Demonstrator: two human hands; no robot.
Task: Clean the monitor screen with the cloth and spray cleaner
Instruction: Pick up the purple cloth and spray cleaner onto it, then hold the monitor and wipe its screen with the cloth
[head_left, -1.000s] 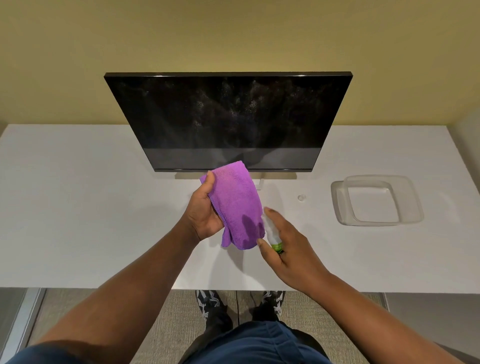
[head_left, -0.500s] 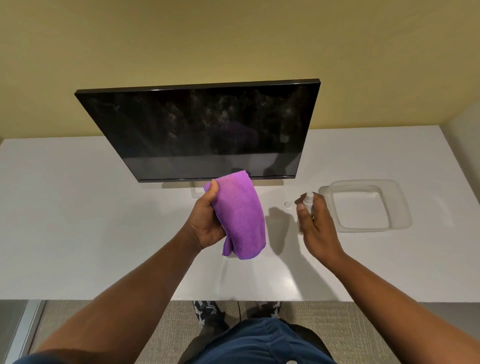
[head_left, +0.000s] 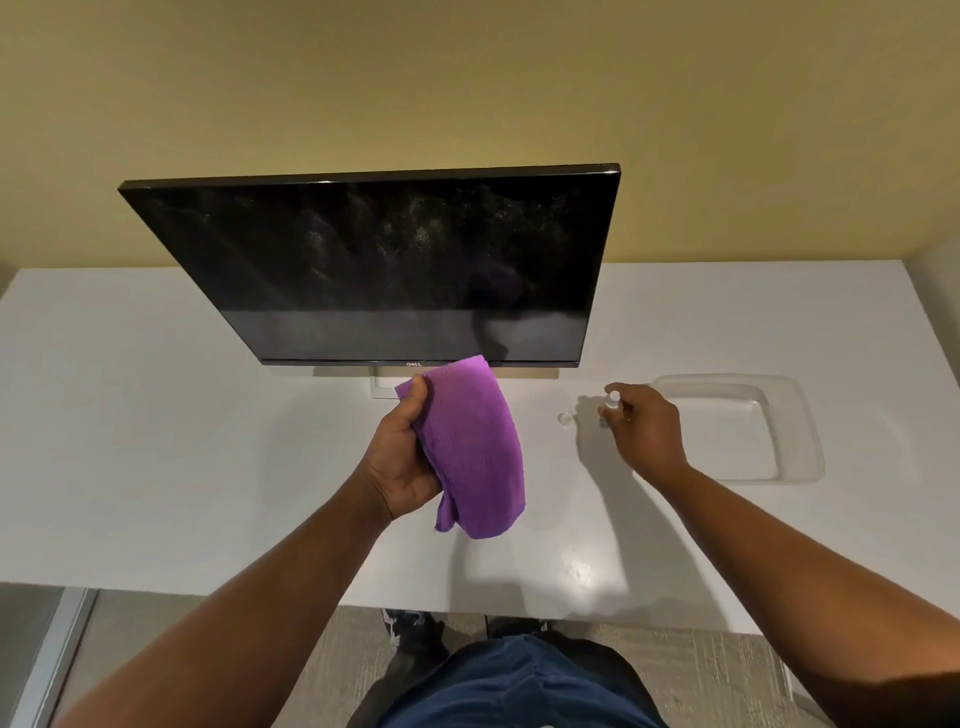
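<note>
A black monitor (head_left: 395, 260) stands on the white desk (head_left: 156, 441), its screen speckled with fine spray droplets. My left hand (head_left: 402, 457) grips a folded purple cloth (head_left: 475, 447) just below the screen's bottom edge, in front of the stand. My right hand (head_left: 644, 431) holds a small white spray bottle (head_left: 613, 400) upright close to the desk, to the right of the monitor; most of the bottle is hidden by my fingers. A small clear cap (head_left: 564, 419) lies on the desk just left of the bottle.
A clear plastic tray (head_left: 800, 441) sits on the desk right of my right hand. A yellow wall rises behind the monitor. The desk's front edge runs just above my legs and shoes.
My right hand has carried the spray bottle from beside the cloth out to the right and down toward the desk near the cap. The cloth stays in my left hand.
</note>
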